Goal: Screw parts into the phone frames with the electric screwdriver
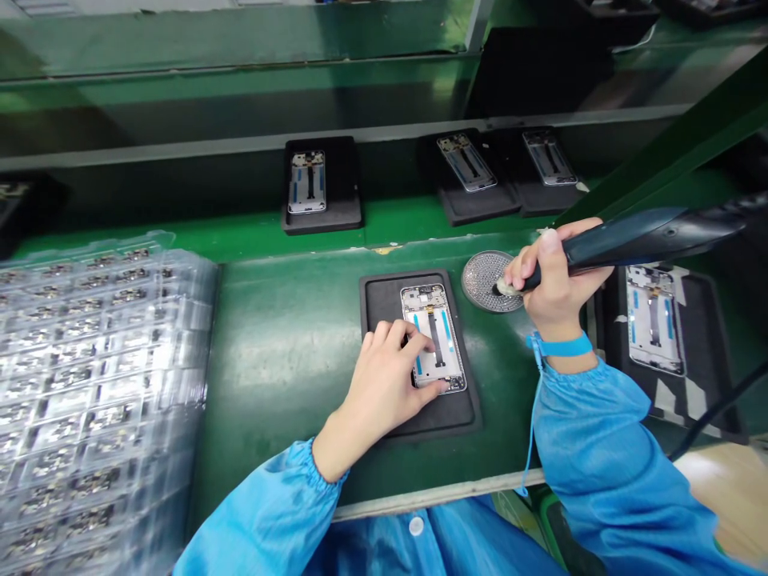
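A phone frame (pixel 442 328) with blue strips and a dark ribbon cable lies on a black foam tray (pixel 384 296) in front of me. My left hand (pixel 387 368) rests over its left side. Thumb and index finger are apart, touching the phone near its lower end and middle; the other fingers bend at its left edge. In my right hand (pixel 555 280) is a black electric screwdriver (pixel 636 236), gripped near its front end. Its tip reaches over a round metal screw dish (pixel 483 276) with a dotted surface; whether it carries a screw is too small to tell.
Stacked clear plastic trays (pixel 102 384) of small parts fill the left side. Behind, phone frames sit on black trays (pixel 342 192). Another phone frame (pixel 655 320) lies at right, beside a black cable (pixel 720 408). A green post (pixel 666 144) slants at upper right.
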Tool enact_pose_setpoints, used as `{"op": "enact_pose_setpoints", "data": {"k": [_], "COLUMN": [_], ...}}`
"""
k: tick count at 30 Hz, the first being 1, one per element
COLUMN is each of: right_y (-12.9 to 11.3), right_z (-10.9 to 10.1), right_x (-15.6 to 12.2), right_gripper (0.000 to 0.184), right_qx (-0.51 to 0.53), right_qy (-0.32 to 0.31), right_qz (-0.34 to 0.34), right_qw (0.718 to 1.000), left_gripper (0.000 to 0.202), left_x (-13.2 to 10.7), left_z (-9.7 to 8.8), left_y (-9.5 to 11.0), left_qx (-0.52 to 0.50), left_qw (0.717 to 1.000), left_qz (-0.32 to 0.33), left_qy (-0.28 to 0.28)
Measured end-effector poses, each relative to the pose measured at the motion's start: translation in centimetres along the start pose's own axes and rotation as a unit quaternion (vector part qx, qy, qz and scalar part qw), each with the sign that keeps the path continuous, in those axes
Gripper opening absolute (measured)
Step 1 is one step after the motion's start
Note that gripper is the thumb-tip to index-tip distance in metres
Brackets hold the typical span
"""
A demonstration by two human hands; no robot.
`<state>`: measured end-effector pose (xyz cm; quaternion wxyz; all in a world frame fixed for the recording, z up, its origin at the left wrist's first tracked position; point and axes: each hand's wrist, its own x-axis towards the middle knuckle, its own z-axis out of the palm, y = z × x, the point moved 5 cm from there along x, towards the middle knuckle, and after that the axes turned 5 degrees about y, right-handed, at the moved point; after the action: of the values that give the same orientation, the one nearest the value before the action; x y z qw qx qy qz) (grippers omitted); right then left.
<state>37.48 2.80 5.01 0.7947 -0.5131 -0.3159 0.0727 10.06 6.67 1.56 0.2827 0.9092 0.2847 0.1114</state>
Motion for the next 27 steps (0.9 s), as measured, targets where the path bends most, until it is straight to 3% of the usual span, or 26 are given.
{"op": "enact_pose_setpoints", "data": {"k": [5,9,13,17,20,27], "right_y": [-0.2,-2.8,-5.6,-6.0,-5.3,-5.2], "right_z": [0.3,0.7,2.2,3.6,4.0,4.1], "right_x": [0.1,-1.4,-5.5,-8.9,-9.5,-9.6], "right_gripper": [0.054,0.041,0.014,0.010,0.012,0.022], "right_qx": [-0.004,0.054,0.165,0.215,0.207,0.176], "right_qy": [-0.026,-0.030,-0.157,-0.266,-0.279,-0.242], "right_qz": [-0.011,-0.025,0.039,0.091,0.102,0.113], "right_qw": [1.000,0.998,0.973,0.935,0.932,0.948], "left_gripper": [0.047,0.045,0.043,0.041,0.040,0.041], "left_x": [1.0,2.0,2.3,2.4,2.4,2.5], "left_z": [-0.2,-0.5,-0.8,-1.1,-1.1,-0.8], "left_y": [-0.5,-0.5,0.1,0.6,0.6,0.6], "left_qx": [0.002,0.004,0.000,-0.008,-0.013,-0.014], "left_qw": [1.000,0.999,0.998,0.996,0.995,0.995], "left_qz": [-0.016,-0.033,-0.055,-0.072,-0.077,-0.074], "left_qy": [0.009,0.003,-0.044,-0.056,-0.058,-0.060]}}
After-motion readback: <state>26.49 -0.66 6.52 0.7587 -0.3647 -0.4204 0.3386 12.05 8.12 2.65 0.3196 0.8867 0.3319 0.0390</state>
